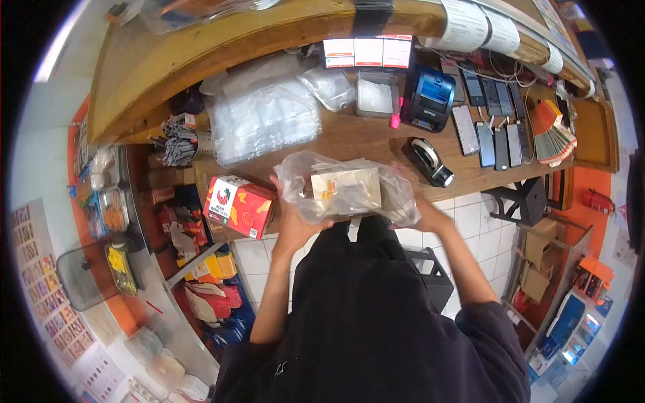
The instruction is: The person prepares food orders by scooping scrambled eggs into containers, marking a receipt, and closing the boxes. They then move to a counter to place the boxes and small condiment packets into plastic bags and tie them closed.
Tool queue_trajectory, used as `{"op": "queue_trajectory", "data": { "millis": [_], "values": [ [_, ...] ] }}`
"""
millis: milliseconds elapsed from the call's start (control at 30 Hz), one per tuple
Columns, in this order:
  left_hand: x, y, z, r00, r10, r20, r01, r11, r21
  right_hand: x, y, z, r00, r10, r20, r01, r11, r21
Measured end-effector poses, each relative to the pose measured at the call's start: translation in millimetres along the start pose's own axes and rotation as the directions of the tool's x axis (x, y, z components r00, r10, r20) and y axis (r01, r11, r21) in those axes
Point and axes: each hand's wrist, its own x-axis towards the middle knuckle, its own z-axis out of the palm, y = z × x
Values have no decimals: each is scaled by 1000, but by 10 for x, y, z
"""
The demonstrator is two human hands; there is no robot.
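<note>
A clear plastic bag point(300, 191) with a pale box point(346, 188) inside is held at the counter's front edge, between both hands. My left hand point(294, 218) closes on the bag's left side, its fingers partly behind the plastic. On the other side my right hand point(430, 216) grips the bag's right edge, with some fingers hidden by it. A red and white printed box point(240, 206) stands on the counter just left of my left hand. Behind the bag, to the right, lies a black tape dispenser point(430, 161).
On the wooden counter point(366, 144) are stacked plastic bags point(265, 121), a clear container point(377, 94), a blue and black printer point(431, 99), several phones point(465, 129) and fanned orange-edged papers point(552, 134). A black stool point(430, 275) stands below, and shelves hold packages at the left.
</note>
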Motion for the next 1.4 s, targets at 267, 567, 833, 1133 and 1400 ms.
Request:
{"op": "queue_trajectory", "data": {
  "millis": [267, 567, 833, 1133, 1400],
  "values": [
    [455, -296, 459, 986, -2, 165, 17, 996, -92, 686, 216, 1325, 936, -93, -339, 101, 995, 5],
    [426, -203, 707, 926, 371, 62, -376, 922, 93, 657, -116, 1294, 963, -203, -178, 114, 904, -413],
    [636, -383, 1029, 974, 225, -17, -225, 965, -137, 914, -783, 387, 852, 17, 523, 64, 989, -136],
    [741, -336, 1015, 959, 226, -171, -261, 938, -228, 2359, 824, -542, 912, 295, -284, -397, 805, -441],
    [607, -618, 1355, 995, 96, -36, -79, 483, -872, 2596, 1010, -200, 816, 465, -344, -578, 629, -520]
  ]
}}
